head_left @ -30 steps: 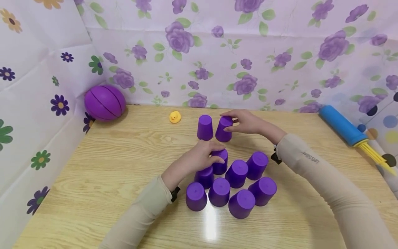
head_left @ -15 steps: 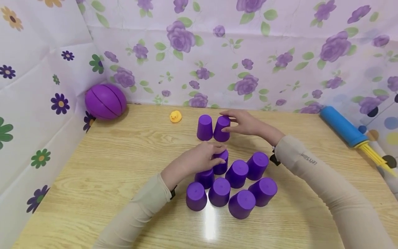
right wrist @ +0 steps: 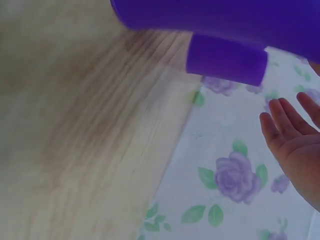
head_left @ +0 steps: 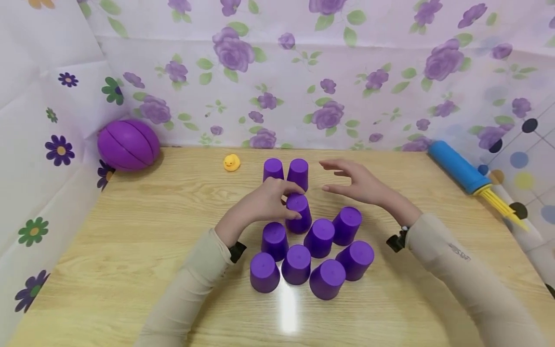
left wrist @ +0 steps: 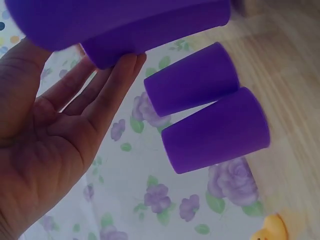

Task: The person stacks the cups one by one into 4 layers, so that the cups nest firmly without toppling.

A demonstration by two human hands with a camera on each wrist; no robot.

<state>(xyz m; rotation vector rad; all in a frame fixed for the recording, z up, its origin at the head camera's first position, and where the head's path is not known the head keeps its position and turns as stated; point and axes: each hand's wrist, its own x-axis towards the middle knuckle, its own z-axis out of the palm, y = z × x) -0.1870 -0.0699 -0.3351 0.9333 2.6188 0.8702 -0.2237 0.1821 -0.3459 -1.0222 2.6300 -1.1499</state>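
My left hand [head_left: 266, 202] grips an upside-down purple cup [head_left: 299, 214], thumb on the near side and fingers over its far side. In the left wrist view the fingertips [left wrist: 125, 65] lie against the purple wall. Just beyond, two more purple cups, a left one [head_left: 273, 168] and a right one [head_left: 297, 172], stand upside down side by side. My right hand [head_left: 362, 183] is off to their right, fingers spread and apart from any cup. Nearer me several inverted purple cups stand in a cluster, among them a front cup [head_left: 327, 279] and a left corner cup [head_left: 264, 273].
A yellow toy duck [head_left: 231, 163] sits left of the back pair. At the table's back left corner rests a purple ball [head_left: 128, 145]. A blue hand pump [head_left: 459, 167] lies along the right edge. Flowered cloth [head_left: 208, 86] hangs behind the wooden table [head_left: 143, 231].
My right hand slid its cup up beside the other back cup, then let go and drew away right. My left hand has moved its cup forward, away from the cluster. The head view has shifted.
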